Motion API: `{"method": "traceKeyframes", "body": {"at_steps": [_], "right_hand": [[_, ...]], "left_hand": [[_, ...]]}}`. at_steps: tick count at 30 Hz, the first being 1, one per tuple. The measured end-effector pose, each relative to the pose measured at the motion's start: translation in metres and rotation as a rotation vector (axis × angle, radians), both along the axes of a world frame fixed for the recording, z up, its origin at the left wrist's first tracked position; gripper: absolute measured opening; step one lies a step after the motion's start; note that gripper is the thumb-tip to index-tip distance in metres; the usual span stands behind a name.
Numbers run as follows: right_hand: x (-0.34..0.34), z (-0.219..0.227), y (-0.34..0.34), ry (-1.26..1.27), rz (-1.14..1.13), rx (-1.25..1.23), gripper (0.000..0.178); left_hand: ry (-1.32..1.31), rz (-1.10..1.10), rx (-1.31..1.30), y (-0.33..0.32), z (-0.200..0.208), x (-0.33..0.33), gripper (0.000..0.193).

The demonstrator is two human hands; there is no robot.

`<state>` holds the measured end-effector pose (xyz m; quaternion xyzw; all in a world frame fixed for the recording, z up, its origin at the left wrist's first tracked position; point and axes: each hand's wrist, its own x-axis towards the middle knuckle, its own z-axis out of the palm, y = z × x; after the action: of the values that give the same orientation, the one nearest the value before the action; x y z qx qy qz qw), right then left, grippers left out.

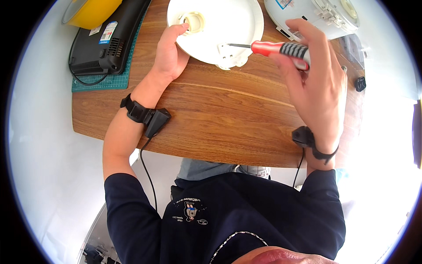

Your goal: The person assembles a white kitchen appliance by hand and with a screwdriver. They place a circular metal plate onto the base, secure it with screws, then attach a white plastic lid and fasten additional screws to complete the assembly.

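Note:
A round white plastic cover (pixel 235 22) with a raised cream ring on it lies at the far middle of the table. My left hand (pixel 169 55) holds its left edge, the thumb pressed on top beside the ring (pixel 193 22) and the fingers underneath. My right hand (pixel 318 75) is closed around the red, black and grey handle of a screwdriver (pixel 281 49). The shaft points left, and its tip is at a small white bracket (pixel 224 50) near the cover's front edge. Whether the tip sits in a screw is too small to tell.
A black appliance (pixel 99 55) with a cord rests on a green cutting mat (pixel 103 83) at the far left, a yellow bowl (pixel 94 11) above it. A pale, clasped container (pixel 307 17) stands far right. Near the table's (pixel 220 127) right edge is a small black object (pixel 360 83).

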<state>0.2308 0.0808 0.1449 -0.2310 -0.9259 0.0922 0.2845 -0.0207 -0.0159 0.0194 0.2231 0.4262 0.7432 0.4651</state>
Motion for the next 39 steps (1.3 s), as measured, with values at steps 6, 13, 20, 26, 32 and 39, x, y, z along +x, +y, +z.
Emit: {"method": "traceKeyframes", "body": {"at_steps": [6, 13, 20, 26, 32, 39], "right_hand": [[-0.004, 0.002, -0.002, 0.076, 0.008, -0.005, 0.042], [-0.005, 0.002, 0.002, 0.018, -0.072, 0.005, 0.044], [-0.003, 0.001, 0.002, 0.012, -0.038, -0.097, 0.052], [-0.002, -0.012, 0.014, 0.062, -0.013, 0.213, 0.044], [-0.002, 0.009, -0.001, -0.109, 0.014, -0.061, 0.032], [-0.004, 0.003, 0.007, 0.099, 0.076, -0.057, 0.03]], "left_hand": [[0.008, 0.014, 0.006, 0.0, 0.0, 0.0, 0.046], [0.008, -0.004, 0.014, 0.001, -0.001, -0.001, 0.053], [0.024, 0.01, -0.001, 0.0, 0.001, -0.001, 0.048], [0.025, 0.009, -0.004, 0.001, 0.003, 0.001, 0.046], [0.026, 0.018, -0.004, 0.0, 0.002, 0.001, 0.047], [0.028, 0.025, -0.005, 0.0, 0.001, 0.001, 0.047]]}}
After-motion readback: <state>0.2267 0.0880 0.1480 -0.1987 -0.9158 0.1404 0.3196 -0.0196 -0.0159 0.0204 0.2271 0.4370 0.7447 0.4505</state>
